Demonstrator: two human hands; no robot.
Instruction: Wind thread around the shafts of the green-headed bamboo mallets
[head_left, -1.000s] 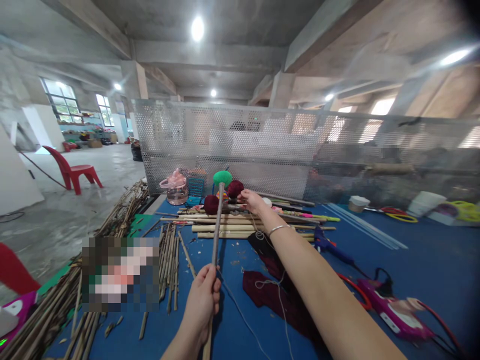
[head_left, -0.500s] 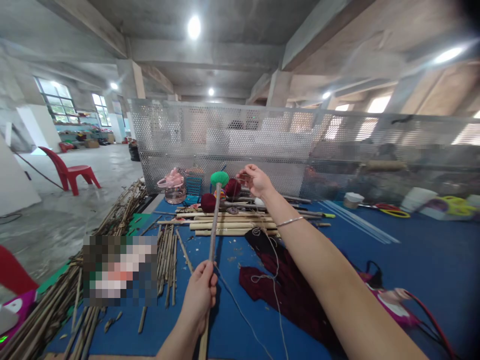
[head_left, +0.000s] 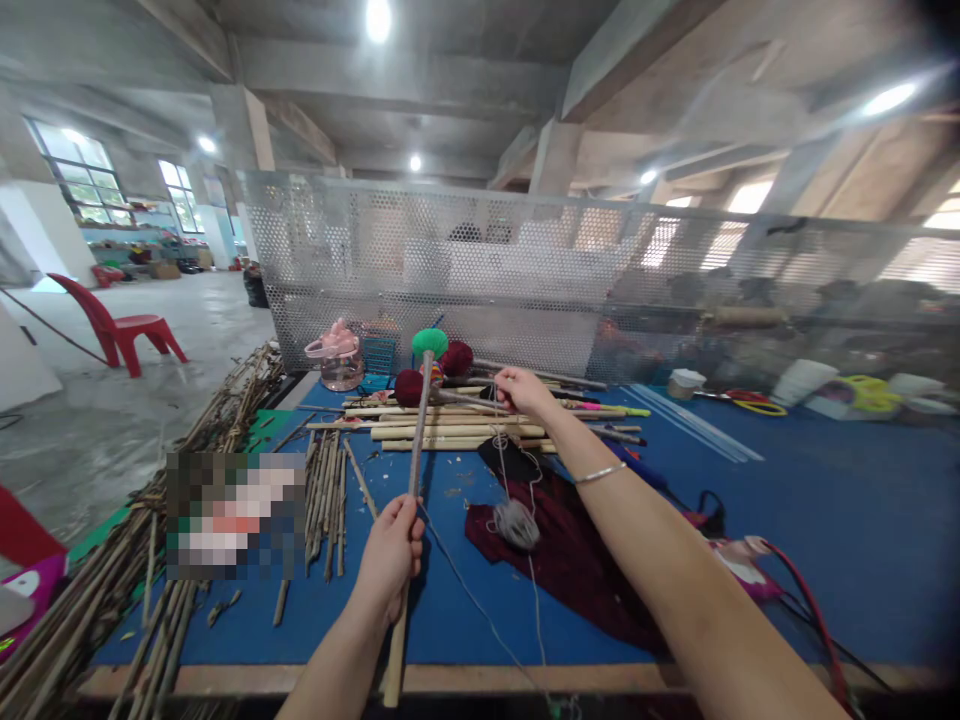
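My left hand [head_left: 394, 555] is closed around a long thin wooden stick [head_left: 417, 440] that slants up and away over the blue table [head_left: 825, 500]. My right hand [head_left: 519, 390] reaches far forward with its fingers pinched on a pale thread [head_left: 501, 450]. From that thread a small grey ball of yarn [head_left: 516, 523] hangs above a dark red cloth [head_left: 577, 560]. A bracelet [head_left: 598, 474] sits on my right wrist. More thread trails down toward the table's front edge.
Wooden rods [head_left: 450, 432] lie in a row across the table's far side, with green [head_left: 429, 343] and dark red yarn balls [head_left: 407, 387] and a pink-lidded jar [head_left: 337, 360] behind. Thin sticks [head_left: 112, 590] pile at the left. A perforated metal screen [head_left: 525, 280] backs the table. A pink tool [head_left: 739, 570] lies right.
My right hand dropped from raised height back down toward the rods, and the grey yarn ball now hangs from its thread. The view tilted down, showing the table's front edge.
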